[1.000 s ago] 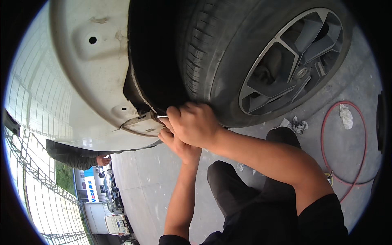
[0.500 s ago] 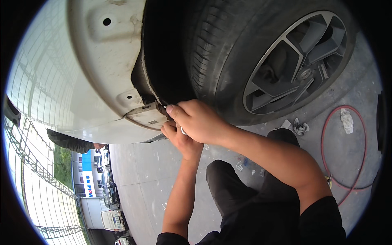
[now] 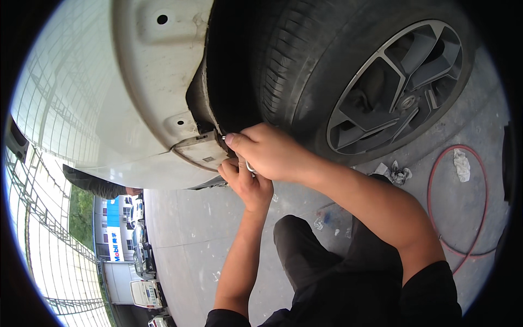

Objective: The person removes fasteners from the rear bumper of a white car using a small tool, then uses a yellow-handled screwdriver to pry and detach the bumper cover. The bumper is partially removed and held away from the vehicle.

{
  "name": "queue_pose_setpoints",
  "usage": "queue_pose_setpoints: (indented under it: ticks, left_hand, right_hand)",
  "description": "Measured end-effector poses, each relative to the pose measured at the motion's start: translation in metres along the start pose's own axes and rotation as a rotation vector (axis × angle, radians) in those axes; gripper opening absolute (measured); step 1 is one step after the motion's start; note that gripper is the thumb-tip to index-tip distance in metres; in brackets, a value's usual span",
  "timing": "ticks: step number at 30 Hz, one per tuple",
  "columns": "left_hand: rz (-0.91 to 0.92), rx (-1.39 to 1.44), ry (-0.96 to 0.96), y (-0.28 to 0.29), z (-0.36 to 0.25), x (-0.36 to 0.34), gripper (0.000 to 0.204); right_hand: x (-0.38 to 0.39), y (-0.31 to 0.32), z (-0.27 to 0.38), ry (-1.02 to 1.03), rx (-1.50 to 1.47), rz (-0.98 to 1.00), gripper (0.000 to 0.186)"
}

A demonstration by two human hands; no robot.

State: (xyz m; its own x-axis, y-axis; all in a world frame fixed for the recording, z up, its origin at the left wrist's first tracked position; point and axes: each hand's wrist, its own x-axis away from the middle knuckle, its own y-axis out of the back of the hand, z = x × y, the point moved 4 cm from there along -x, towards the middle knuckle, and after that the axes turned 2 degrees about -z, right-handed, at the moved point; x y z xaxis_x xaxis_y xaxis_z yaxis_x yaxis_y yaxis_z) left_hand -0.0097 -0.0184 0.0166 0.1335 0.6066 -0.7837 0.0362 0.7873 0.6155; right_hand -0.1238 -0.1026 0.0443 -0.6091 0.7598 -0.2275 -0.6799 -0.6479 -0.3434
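Close together: two hands (image 3: 248, 186) (image 3: 275, 153), one tool (image 3: 250, 168).

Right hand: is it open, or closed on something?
Closed: the right hand curls around a metal tool, whose shiny curved part shows beside the left hand. Most of the tool is hidden.

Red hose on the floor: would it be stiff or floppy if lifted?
The red hose would probably bend easily yet spring back a little, since it lies in a wide, smooth loop. Looking slim, it's likely light for its length.
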Motion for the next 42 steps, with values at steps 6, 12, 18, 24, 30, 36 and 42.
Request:
queue_pose_setpoints:
  ticks: [6, 12, 18, 24, 30, 36, 42]
  left_hand:
    - [-0.007, 0.015, -0.013, 0.0, -0.002, -0.001, 0.052]
    - [0.063, 0.039, 0.102, 0.0, 0.0, 0.005, 0.018]
    - [0.037, 0.013, 0.065, -0.001, 0.002, 0.0, 0.021]
    - [-0.029, 0.009, -0.022, -0.001, 0.0, -0.003, 0.042]
    - [-0.056, -0.007, -0.027, -0.003, 0.002, -0.002, 0.045]
    - [-0.03, 0.002, 0.07, 0.003, 0.001, -0.001, 0.044]
    - [-0.04, 0.014, -0.002, 0.0, 0.0, -0.001, 0.048]
  right_hand:
    - [0.001, -0.001, 0.001, -0.009, -0.007, 0.013, 0.044]
    - [0.001, 0.002, 0.003, -0.355, -0.319, 0.272, 0.046]
    - [-0.004, 0.0, 0.01, -0.257, -0.205, 0.233, 0.045]
    - [0.004, -0.012, -0.002, 0.675, 0.714, -0.438, 0.034]
    - [0.004, -0.014, -0.007, 0.773, 0.779, -0.542, 0.031]
    - [0.011, -0.005, -0.012, 0.204, 0.17, -0.187, 0.04]
    - [0.01, -0.011, -0.011, 0.114, 0.003, -0.072, 0.038]
